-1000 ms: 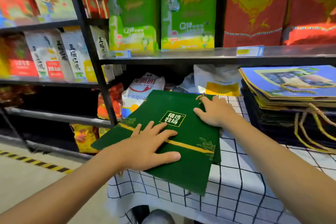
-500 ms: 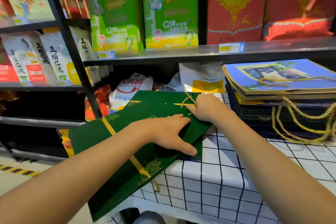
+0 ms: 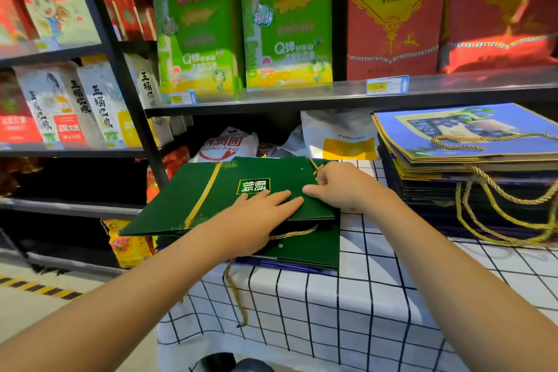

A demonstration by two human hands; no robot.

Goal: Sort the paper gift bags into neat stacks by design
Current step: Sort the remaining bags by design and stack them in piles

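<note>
Top green bag (image 3: 211,196) lies flat on the green stack (image 3: 305,251), at the left end of the checked surface (image 3: 332,311), its left part overhanging the edge; left hand (image 3: 256,214) presses it with straight fingers, grip released; right hand (image 3: 338,187) is curled at the bag's right edge, grasping what looks like the gold cord handle (image 3: 315,167). By my read the sort is well along: a tall blue stack (image 3: 453,142) sits apart at the right, the green pile is smaller, and squaring this bag is what is left here; other unsorted bags, cannot tell. Room: bare cloth between the two piles and toward the near edge; a shelf (image 3: 302,100) hangs low above, and a loose cord (image 3: 235,296) dangles off the front.
</note>
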